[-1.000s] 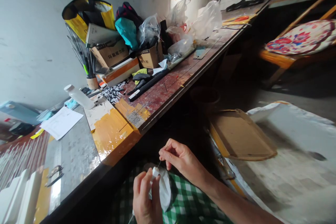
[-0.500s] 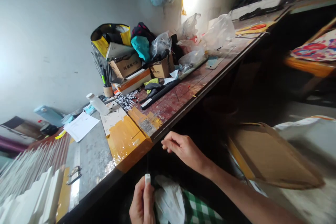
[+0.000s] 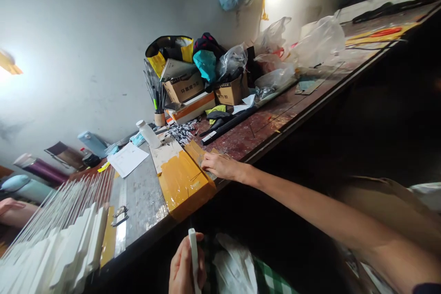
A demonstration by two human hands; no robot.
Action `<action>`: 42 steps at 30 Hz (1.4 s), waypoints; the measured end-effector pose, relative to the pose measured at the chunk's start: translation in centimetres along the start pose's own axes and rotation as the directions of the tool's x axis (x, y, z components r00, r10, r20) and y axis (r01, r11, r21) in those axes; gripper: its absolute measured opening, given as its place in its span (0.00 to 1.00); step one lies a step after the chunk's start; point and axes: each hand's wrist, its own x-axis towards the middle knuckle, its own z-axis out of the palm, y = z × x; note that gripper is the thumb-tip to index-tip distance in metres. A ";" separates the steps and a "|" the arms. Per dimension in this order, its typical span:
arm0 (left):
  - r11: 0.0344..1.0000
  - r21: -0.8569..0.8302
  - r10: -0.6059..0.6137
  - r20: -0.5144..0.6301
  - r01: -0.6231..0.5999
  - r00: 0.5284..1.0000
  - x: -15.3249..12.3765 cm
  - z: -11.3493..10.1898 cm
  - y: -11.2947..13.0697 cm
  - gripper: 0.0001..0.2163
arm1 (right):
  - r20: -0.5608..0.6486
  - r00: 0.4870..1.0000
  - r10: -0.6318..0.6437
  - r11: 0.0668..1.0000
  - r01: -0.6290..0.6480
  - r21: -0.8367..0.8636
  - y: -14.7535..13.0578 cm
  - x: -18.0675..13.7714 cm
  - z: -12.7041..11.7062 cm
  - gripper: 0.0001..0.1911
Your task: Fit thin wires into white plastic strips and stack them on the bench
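Low in the view, my left hand point(image 3: 184, 264) is closed around a slim white square-sided stick point(image 3: 193, 252), which stands nearly upright with its end above the fingers. My right hand point(image 3: 218, 165) reaches over the bench edge, its fingers bent together by the patch of tape at the right of a block wrapped in yellow tape point(image 3: 186, 186). Whatever those fingertips may grip is hidden. Beyond them lies a heap of small black and white pieces point(image 3: 182, 132). A white plastic bottle point(image 3: 149, 134) leans beside the heap.
White strips with long thin rods point(image 3: 74, 239) cover the bench's left end, near a metal clip point(image 3: 120, 216) and a paper sheet point(image 3: 128, 160). A black bar point(image 3: 227, 125), cartons point(image 3: 184, 88) and plastic bags point(image 3: 322, 41) stand farther back. A white bag point(image 3: 236, 266) rests below.
My right hand has moved from in front of the bench edge onto the bench beside the taped block. More of the white stick shows in my left hand. The view has swung left.
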 end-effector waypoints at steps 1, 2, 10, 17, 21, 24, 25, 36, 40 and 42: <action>1.000 -0.015 -0.012 0.018 0.012 1.000 -0.1 0.0 0.3 0.24 | 0.009 1.000 -0.011 1.000 0.011 0.006 -0.3 0.2 -0.3 0.10; 0.999 -0.028 -0.022 0.041 0.023 0.999 -0.2 0.0 0.6 0.23 | 0.011 1.000 -0.019 1.000 0.018 0.016 -0.7 0.3 -0.6 0.10; 0.992 -0.072 -0.093 0.126 0.102 0.988 -1.1 -0.1 1.7 0.22 | 0.027 0.999 -0.026 0.970 0.019 0.244 -8.2 -3.6 -2.4 0.12; 0.993 -0.058 -0.089 0.142 0.099 0.986 -1.0 -0.5 1.6 0.23 | 0.231 0.972 0.035 0.830 -0.157 0.536 -11.4 -6.4 -1.8 0.14; 0.995 -0.055 -0.073 0.088 0.078 0.993 -1.1 -0.6 1.5 0.21 | 0.277 0.960 0.040 0.827 -0.188 0.529 -11.4 -6.5 -1.9 0.13; 1.000 -0.003 -0.013 0.030 0.013 0.999 -1.4 -0.5 1.4 0.18 | 0.301 0.953 0.039 0.834 -0.197 0.515 -11.3 -6.6 -2.2 0.14; 1.000 0.015 0.001 0.022 -0.002 1.000 -1.5 -0.4 1.4 0.17 | 0.316 0.948 0.045 0.833 -0.210 0.513 -11.3 -6.7 -2.2 0.14; 0.929 0.182 0.360 -0.230 -0.323 0.904 -0.6 -0.5 0.9 0.15 | 0.308 0.921 0.237 0.863 -0.345 0.369 -10.2 -7.5 -2.5 0.06; 0.907 0.205 0.412 -0.242 -0.369 0.878 -0.1 -0.6 1.0 0.17 | 0.025 0.980 0.200 0.967 -0.201 0.153 -6.0 -4.8 -3.0 0.07; 0.901 0.196 0.427 -0.241 -0.387 0.872 0.0 -0.7 1.1 0.18 | 0.000 0.987 0.159 0.981 -0.159 0.109 -3.9 -3.2 -3.0 0.10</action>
